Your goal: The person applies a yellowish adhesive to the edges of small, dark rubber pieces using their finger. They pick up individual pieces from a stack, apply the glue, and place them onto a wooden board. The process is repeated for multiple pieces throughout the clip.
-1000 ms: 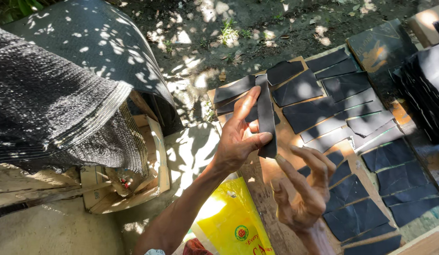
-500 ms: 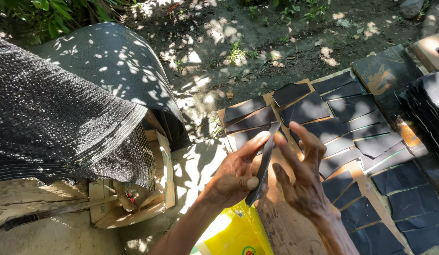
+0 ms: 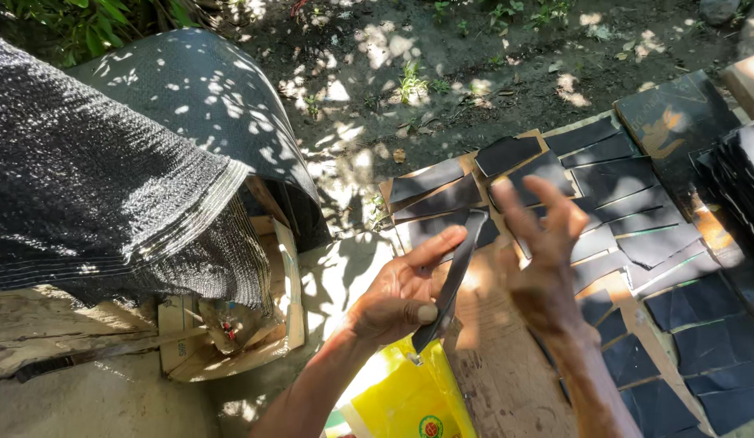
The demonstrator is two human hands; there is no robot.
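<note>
Dappled worktop [image 3: 507,381] is covered with black sheets [image 3: 628,211]; one strip [image 3: 451,280] is pinched in the left hand [image 3: 397,296], while the right hand [image 3: 543,259] is spread empty beside it.

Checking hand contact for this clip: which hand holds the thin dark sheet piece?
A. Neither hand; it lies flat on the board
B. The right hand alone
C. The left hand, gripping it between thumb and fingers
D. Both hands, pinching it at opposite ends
C: the left hand grips the dark sheet piece edge-on between thumb and fingers, while the right hand is open beside it, fingers spread, not gripping it.
</note>
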